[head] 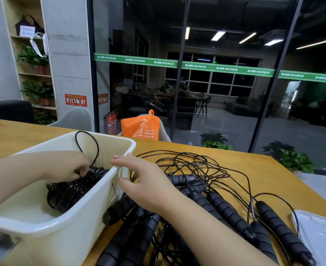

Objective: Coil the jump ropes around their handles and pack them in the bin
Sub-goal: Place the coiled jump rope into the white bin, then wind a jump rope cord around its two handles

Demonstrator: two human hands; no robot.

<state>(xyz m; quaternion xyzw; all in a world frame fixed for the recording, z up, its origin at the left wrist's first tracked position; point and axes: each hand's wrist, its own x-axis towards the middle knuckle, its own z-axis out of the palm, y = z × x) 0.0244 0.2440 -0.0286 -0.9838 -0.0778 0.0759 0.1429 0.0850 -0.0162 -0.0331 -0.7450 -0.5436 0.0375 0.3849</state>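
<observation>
Your left hand (68,167) is inside the white plastic bin (85,214), its fingers (81,170) curled down onto the coiled jump rope (72,189) that lies against the bin's near-right wall; the fingers pinch the black cord at the top of the bundle, and one loose loop of cord (90,144) rises just beyond your fingertips, arching above the bin's far rim. Your right hand (148,183) is outside the bin, its fingers spread apart and straight, holding nothing; the fingertips touch the bin's right rim near its far corner, and the thumb lies just beside the bin's outer wall. Under and behind that palm, on the wooden desk (244,166), lies the pile of uncoiled jump ropes (193,169), their thin black cords tangled in wide loops beyond and to the right of your right fingers. Their ribbed black foam handles (225,210) fan out below your right wrist and forearm, several touching one another, one butted against the bin's side. A white tray or lid (323,235) sits at the desk's edge, well to the right of your fingers. Beyond the desk, an orange bag (140,127) hangs on a chair back before the glass wall.
</observation>
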